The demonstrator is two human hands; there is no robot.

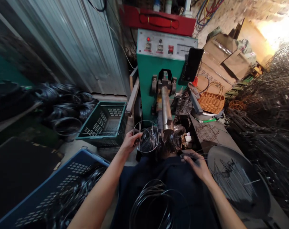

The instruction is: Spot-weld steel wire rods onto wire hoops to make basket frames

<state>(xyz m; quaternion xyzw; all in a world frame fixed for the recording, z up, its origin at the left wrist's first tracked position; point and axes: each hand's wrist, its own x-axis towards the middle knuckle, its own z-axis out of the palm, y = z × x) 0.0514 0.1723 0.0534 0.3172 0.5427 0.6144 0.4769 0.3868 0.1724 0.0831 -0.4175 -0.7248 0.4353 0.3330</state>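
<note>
My left hand pinches a round frame of bent wire by its left side, in front of the machine. Beside that frame, the machine's thick metal arm sticks out towards me, ending in a blunt tip. My right hand is low and right of the arm, fingers closed around what look like a few thin dark wires; their ends are hard to make out. A bundle of wire rings lies on my lap. More loops of wire sit beneath the metal arm, partly hidden.
The green machine has a control panel and a phone on its front. A green crate and a blue crate stand left. At right, a dark pan holds straight wires; a wicker basket is behind.
</note>
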